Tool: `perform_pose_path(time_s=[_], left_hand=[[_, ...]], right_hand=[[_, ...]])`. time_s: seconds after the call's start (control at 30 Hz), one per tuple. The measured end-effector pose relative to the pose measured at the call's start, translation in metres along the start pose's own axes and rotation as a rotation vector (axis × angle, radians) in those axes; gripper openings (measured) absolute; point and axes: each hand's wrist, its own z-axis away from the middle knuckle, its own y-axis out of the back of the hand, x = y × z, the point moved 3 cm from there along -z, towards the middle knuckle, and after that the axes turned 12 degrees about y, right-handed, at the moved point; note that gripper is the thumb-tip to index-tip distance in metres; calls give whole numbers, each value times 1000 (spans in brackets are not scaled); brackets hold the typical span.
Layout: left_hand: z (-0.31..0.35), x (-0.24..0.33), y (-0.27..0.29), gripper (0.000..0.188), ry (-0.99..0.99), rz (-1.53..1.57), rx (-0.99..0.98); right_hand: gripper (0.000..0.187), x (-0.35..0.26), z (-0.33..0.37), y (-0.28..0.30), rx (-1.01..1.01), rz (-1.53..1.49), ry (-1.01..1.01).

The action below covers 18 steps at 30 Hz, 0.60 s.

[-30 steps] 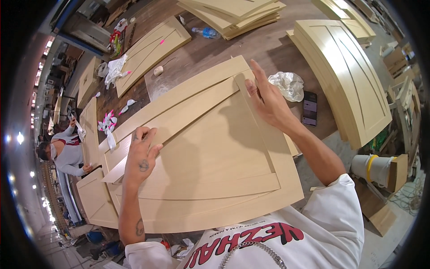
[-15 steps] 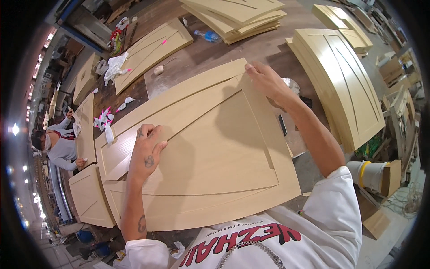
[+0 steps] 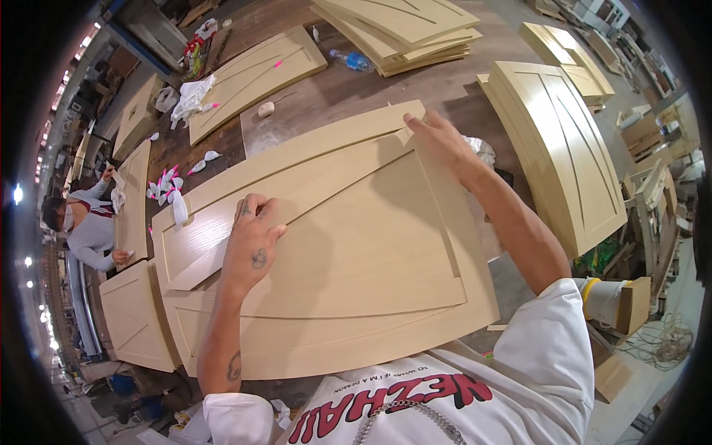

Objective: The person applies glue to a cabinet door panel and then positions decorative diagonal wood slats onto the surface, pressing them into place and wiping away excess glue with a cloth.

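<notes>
A large cream cabinet door panel (image 3: 356, 259) with recessed grooves and a diagonal line lies in front of me. My left hand (image 3: 256, 237) rests on its left half, fingers curled down and thumb bent beside them. Whatever may be under those fingers is hidden. At the far right corner, my right hand (image 3: 439, 142) touches the raised border, its fingers pressed together. I cannot make out whether it holds something small there.
Stacked panels stand at the far side (image 3: 404, 33) and right (image 3: 556, 148). White and pink twisted scraps (image 3: 167, 185), a white cloth (image 3: 193, 100) and a plastic bottle (image 3: 352, 59) lie on the worktable. At left, a co-worker (image 3: 89, 222) handles another panel (image 3: 132, 211).
My right hand has slid slightly left and nearer along the panel's far border. The left hand stays curled on the panel. The whole view has shifted a little.
</notes>
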Motion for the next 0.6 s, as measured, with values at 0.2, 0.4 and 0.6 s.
perform_pose_path(time_s=[0.2, 0.4, 0.6], left_hand=[[-1, 4, 0, 41, -32, 31, 8], [-1, 4, 2, 39, -27, 27, -17], [-1, 3, 0, 37, -17, 31, -11]], right_hand=[[70, 23, -14, 1, 30, -32, 69], [71, 18, -11, -3, 39, -54, 149], [67, 12, -3, -5, 16, -127, 133]])
